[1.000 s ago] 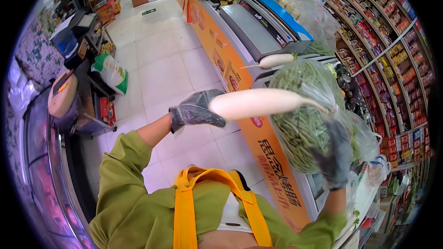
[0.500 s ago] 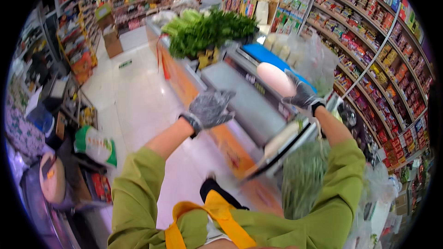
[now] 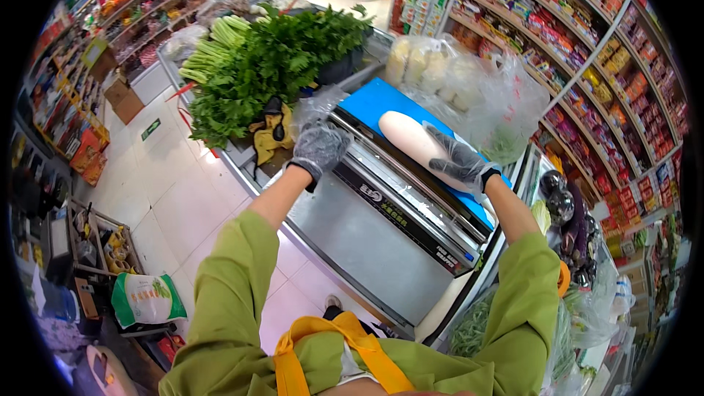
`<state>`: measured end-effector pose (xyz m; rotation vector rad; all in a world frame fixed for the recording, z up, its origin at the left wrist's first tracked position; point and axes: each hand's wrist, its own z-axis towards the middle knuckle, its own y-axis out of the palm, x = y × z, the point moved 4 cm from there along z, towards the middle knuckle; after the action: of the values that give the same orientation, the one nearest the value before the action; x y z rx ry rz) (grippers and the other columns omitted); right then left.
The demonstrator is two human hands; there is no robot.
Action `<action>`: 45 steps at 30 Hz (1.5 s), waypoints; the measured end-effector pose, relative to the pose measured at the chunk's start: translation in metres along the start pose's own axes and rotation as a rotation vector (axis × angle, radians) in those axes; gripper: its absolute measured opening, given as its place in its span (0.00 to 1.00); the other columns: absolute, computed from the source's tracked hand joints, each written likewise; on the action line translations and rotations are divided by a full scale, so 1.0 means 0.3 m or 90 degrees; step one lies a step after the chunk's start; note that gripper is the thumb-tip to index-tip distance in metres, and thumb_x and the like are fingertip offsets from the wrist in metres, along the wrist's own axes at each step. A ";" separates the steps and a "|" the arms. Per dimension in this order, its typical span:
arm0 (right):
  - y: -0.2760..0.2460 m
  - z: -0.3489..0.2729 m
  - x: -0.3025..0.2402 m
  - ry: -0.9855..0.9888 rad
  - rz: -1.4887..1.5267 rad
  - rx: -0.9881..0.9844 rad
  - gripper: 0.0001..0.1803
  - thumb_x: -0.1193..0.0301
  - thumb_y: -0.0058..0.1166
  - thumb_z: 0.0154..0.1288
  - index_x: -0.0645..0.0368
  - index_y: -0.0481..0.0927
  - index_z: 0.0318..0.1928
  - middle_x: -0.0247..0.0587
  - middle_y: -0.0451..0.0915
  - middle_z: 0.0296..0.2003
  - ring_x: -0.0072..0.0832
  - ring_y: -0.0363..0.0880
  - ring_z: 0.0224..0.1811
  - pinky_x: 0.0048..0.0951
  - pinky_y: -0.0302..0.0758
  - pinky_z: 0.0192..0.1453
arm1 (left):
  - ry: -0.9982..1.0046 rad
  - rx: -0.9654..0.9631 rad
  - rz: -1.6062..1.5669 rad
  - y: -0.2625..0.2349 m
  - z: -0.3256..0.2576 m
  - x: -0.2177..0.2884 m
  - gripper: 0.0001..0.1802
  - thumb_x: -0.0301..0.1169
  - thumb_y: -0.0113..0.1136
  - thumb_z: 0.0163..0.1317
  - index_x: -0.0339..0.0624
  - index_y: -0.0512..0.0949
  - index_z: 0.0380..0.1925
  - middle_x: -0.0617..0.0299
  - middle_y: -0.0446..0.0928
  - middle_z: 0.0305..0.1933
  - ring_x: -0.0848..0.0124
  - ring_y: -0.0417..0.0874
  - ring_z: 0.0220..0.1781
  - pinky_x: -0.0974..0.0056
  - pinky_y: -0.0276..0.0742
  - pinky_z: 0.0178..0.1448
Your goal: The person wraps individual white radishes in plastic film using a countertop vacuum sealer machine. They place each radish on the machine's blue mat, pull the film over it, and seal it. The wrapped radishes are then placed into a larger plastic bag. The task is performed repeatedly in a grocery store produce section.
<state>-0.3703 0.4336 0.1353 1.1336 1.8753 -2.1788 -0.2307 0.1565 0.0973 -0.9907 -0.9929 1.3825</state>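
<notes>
A thick white radish (image 3: 415,141) lies slantwise on the blue top (image 3: 367,100) of a film wrapping machine (image 3: 392,209). My right hand (image 3: 462,159), in a clear plastic glove over a dark one, grips its near right end, the fingers over its upper side. Gloved the same way, my left hand (image 3: 321,148) is at the machine's far left corner. Its fingers are curled in at the film slot's edge, and what they pinch, if anything, is hidden. Nearest me on the machine is a bare grey metal plate (image 3: 359,249).
Leafy celery (image 3: 271,66) and yellow-black wrapping (image 3: 273,132) lie beyond my left hand. Bagged pale vegetables (image 3: 433,66) stand behind the machine. Eggplants (image 3: 576,227) and green beans (image 3: 477,326) are at the right. A green-white sack (image 3: 147,299) stands at the left. Packed shelves (image 3: 587,51) line the right.
My view has turned down toward the machine. The radish has come down onto the blue top with my right hand. My left hand, spread in the air before, now is at the machine's corner, fingers curled.
</notes>
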 end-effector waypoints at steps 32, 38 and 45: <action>0.352 -0.459 -0.199 0.468 0.618 0.796 0.13 0.68 0.57 0.65 0.55 0.74 0.23 0.31 0.72 0.21 0.21 0.67 0.22 0.24 0.62 0.28 | -0.098 -0.311 -1.164 0.111 0.214 -0.166 0.14 0.37 0.60 0.64 0.41 0.79 0.24 0.61 0.79 0.27 0.68 0.78 0.32 0.63 0.72 0.41; 0.328 -0.436 -0.165 0.433 0.843 0.914 0.07 0.69 0.55 0.66 0.56 0.75 0.32 0.33 0.75 0.25 0.24 0.72 0.28 0.25 0.68 0.34 | 0.034 -0.283 -0.894 0.058 0.278 -0.262 0.12 0.37 0.66 0.58 0.41 0.80 0.33 0.61 0.80 0.32 0.69 0.80 0.37 0.63 0.75 0.46; 0.376 -0.476 -0.199 0.470 0.819 0.891 0.03 0.75 0.54 0.65 0.55 0.74 0.33 0.29 0.73 0.24 0.19 0.73 0.28 0.29 0.79 0.47 | 0.319 0.125 -0.263 -0.060 0.275 -0.167 0.35 0.54 0.68 0.49 0.45 0.76 0.53 0.46 0.77 0.53 0.52 0.76 0.56 0.50 0.69 0.61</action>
<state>-0.2032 0.5043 0.0745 2.3716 -0.8960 -1.8872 -0.3025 0.1048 0.1403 -0.8641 -0.6228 0.8145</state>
